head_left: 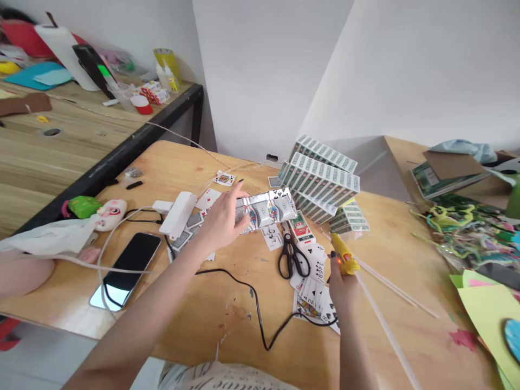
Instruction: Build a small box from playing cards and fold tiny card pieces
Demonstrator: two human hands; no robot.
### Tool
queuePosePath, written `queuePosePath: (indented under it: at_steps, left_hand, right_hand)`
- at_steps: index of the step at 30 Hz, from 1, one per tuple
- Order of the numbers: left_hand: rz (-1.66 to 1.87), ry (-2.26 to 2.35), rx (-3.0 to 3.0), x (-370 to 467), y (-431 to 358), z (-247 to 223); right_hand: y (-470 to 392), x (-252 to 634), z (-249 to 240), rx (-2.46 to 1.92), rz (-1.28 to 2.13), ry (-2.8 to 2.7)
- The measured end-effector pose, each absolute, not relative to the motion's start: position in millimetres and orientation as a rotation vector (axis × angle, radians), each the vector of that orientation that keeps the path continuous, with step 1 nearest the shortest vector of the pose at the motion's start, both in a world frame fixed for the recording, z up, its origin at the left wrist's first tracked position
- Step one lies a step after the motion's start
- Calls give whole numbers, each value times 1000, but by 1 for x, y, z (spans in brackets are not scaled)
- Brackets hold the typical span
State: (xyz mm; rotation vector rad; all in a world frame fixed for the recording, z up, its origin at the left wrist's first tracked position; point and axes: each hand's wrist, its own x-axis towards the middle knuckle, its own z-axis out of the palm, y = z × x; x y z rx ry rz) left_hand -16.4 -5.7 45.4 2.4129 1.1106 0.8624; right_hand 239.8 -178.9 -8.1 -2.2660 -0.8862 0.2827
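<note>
My left hand [225,216] is closed on a long box-like strip made of folded playing cards [270,210], held level above the table. In my right hand [343,288] is a yellow hot glue gun [345,255], its small light glowing orange and a clear glue stick [385,325] sticking out of its back. The gun's tip points away from me, to the right of the card strip and apart from it. Between the hands lie black scissors [291,257], a green and red card box [301,228] and spread playing cards [314,292].
Stacked card boxes [320,176] stand at the back. At left are a phone [127,271], a white power strip [181,215] and a squeeze toy [111,214]. A black cable [260,319] crosses the front. Colourful yarn scraps [467,227] and paper sheets [487,303] lie right.
</note>
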Motion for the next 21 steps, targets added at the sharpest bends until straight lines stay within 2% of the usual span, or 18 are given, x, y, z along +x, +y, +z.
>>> queuePosePath:
  at_steps: [5,11,18,21]
  left_hand:
    - [761,1128,2426,-13,-4,52]
    - [775,1119,2505,-5,-6,57]
    - [725,1150,2526,-7,-1,57]
    - [708,1160,2505,-8,0,58]
  right_hand:
    - [-182,242,-11,-2375,256,-959]
    - [-180,265,-35,-2285,276,-1188]
    - [-177,281,-52,-2304,271,-1092]
    - [-179,285,-55,-2299,368,-1028]
